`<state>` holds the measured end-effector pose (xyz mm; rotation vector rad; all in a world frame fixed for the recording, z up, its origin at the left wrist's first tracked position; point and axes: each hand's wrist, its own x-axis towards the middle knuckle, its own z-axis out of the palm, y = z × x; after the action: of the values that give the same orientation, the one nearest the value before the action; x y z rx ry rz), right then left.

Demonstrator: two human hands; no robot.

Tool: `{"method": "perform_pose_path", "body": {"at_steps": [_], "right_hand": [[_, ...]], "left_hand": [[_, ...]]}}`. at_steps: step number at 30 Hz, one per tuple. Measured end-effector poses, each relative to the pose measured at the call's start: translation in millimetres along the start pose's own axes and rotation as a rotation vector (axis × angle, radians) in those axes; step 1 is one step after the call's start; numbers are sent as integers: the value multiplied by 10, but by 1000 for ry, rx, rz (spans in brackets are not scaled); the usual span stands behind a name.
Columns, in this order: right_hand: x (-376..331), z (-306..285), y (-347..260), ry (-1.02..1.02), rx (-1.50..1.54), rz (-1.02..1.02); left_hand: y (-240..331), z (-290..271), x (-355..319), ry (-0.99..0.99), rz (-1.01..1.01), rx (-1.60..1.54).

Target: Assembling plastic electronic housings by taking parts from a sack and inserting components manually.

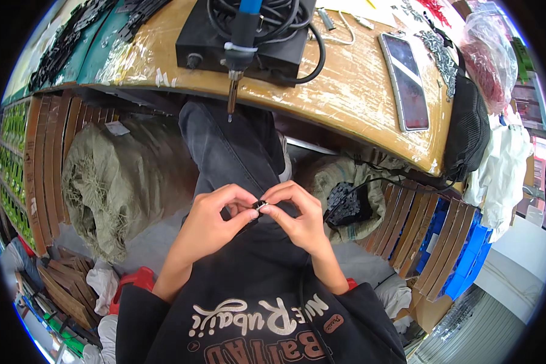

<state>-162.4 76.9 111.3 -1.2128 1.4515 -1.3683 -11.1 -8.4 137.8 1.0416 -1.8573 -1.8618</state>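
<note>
A small black-and-silver part (260,207) sits right between the two hands, in front of the black top (249,273) and well apart from the desk (346,91). The left hand (211,219) has its thumb and forefinger clamped at the dark side; the right hand's (300,219) fingers pinch the silvery side — neither hand is nearer. Its long axis is too small to tell. Ahead — a soldering iron (236,59) juts past the desk's edge, tip toward the hands.
</note>
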Motion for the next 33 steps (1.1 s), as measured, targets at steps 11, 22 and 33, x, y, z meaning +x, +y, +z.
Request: {"method": "perform_pose_path", "body": {"at_steps": [11,22,33], "right_hand": [[24,-28,-37,15,-6,-101],[39,85,-101,34,-62,-38],[53,3,-210,-156,96,-198]], "left_hand": [[60,44,-20,67,152,81],[42,-42,-44,106,288,232],[-418,-193,107,-841,-200,-753]]}}
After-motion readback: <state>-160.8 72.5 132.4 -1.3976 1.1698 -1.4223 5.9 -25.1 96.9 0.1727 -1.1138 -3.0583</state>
